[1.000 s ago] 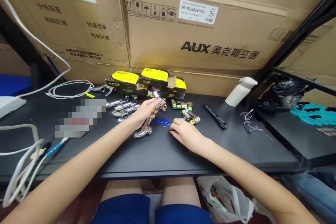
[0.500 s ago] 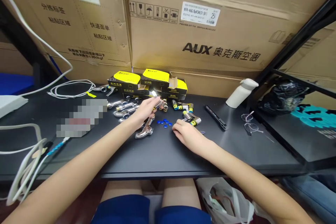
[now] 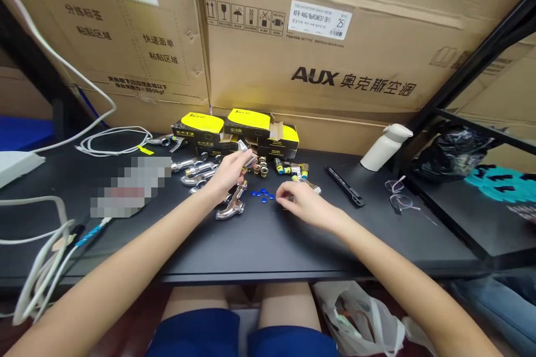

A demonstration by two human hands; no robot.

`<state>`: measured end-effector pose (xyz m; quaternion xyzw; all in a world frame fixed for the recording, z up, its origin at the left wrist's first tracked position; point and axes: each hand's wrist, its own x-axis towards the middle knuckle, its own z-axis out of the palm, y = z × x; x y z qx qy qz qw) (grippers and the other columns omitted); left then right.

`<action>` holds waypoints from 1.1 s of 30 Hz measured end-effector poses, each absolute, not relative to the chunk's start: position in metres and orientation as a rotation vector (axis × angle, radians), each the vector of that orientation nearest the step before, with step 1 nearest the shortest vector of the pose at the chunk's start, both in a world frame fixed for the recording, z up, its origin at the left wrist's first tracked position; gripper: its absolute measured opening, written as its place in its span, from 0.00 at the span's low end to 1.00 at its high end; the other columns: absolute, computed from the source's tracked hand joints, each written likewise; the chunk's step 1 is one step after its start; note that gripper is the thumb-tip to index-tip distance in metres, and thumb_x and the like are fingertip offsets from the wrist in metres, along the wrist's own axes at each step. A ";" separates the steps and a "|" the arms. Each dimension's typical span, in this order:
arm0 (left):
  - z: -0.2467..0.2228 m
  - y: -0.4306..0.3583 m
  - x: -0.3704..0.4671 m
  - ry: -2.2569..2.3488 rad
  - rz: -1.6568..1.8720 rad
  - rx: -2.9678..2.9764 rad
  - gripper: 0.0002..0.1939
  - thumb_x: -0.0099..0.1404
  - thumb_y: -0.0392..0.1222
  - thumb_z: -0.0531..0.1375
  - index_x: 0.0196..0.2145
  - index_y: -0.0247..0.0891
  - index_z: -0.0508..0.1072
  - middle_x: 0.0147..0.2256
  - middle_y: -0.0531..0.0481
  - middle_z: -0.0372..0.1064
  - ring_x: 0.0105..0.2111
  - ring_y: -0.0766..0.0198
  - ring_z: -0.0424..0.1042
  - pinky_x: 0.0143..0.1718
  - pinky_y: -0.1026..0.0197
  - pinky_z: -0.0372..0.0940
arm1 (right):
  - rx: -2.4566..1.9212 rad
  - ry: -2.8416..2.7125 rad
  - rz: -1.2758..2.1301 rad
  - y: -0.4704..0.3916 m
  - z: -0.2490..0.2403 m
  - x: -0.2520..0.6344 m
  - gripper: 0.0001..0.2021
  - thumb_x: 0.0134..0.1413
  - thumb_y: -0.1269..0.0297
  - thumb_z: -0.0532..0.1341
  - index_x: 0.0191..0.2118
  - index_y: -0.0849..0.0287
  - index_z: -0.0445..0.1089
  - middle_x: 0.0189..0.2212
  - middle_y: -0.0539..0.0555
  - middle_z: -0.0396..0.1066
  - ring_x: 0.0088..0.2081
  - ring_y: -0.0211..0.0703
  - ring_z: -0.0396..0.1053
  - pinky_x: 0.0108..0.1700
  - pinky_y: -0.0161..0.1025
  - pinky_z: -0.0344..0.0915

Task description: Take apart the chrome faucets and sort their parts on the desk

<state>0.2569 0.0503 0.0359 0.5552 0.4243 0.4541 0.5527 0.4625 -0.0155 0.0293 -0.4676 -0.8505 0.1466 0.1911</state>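
My left hand (image 3: 229, 174) is closed around a chrome tap handle (image 3: 243, 146), whose lever end points up and away; fingers cover the rest of it. My right hand (image 3: 302, 201) is curled with thumb and fingertips together, just right of several small blue caps (image 3: 264, 200). What it pinches, if anything, is hidden. Below my left hand lies a chrome angled tap body (image 3: 231, 209), with more chrome tap bodies (image 3: 196, 173) to its left. Brass rings (image 3: 263, 169) lie just behind the caps. Chrome handles with yellow bands (image 3: 288, 167) lie behind my right hand.
Yellow-and-black boxes (image 3: 249, 121) stand at the back against big cartons (image 3: 355, 61). On the right are a black pen-like tool (image 3: 344, 185), a white bottle (image 3: 386, 148) and glasses (image 3: 400, 195). White cables (image 3: 39, 268) run along the left.
My right hand has lifted slightly and shifted right, away from the banded handles' near end. The chrome handle in my left hand has tilted and moved a little left.
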 end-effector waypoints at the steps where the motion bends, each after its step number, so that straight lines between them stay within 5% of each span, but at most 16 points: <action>1: 0.036 0.051 0.257 1.012 1.080 1.301 0.21 0.58 0.58 0.58 0.39 0.37 0.73 0.32 0.48 0.69 0.23 0.70 0.55 0.18 0.70 0.43 | -1.300 -2.317 0.466 -0.008 0.029 0.464 0.06 0.57 0.72 0.56 0.35 0.62 0.70 0.31 0.52 0.71 0.32 0.38 0.67 0.34 0.35 0.64; 11: 0.039 0.049 0.259 0.860 1.028 1.100 0.10 0.56 0.42 0.55 0.33 0.35 0.70 0.32 0.47 0.70 0.25 0.68 0.59 0.19 0.68 0.50 | -1.309 -2.063 0.376 0.037 0.015 0.466 0.06 0.52 0.74 0.60 0.31 0.62 0.75 0.31 0.54 0.75 0.31 0.39 0.71 0.38 0.37 0.66; 20: 0.030 0.044 0.264 0.850 0.968 1.319 0.19 0.55 0.48 0.64 0.43 0.36 0.73 0.45 0.44 0.71 0.41 0.63 0.70 0.36 0.64 0.62 | -1.208 -2.283 0.216 0.035 0.001 0.470 0.07 0.53 0.76 0.59 0.31 0.62 0.74 0.32 0.56 0.76 0.36 0.42 0.71 0.43 0.40 0.65; 26: 0.028 0.047 0.263 0.847 1.030 1.299 0.22 0.52 0.48 0.67 0.43 0.37 0.73 0.42 0.44 0.73 0.42 0.60 0.72 0.43 0.59 0.66 | -1.211 -2.240 0.328 0.031 0.002 0.470 0.09 0.51 0.78 0.58 0.33 0.61 0.74 0.32 0.53 0.76 0.35 0.41 0.72 0.41 0.39 0.66; 33: 0.033 0.043 0.264 0.881 1.008 1.427 0.22 0.51 0.47 0.68 0.42 0.35 0.73 0.40 0.42 0.74 0.40 0.57 0.74 0.36 0.58 0.69 | -1.175 -1.994 0.497 0.021 0.017 0.468 0.05 0.52 0.70 0.60 0.33 0.60 0.74 0.30 0.53 0.75 0.32 0.41 0.72 0.38 0.39 0.69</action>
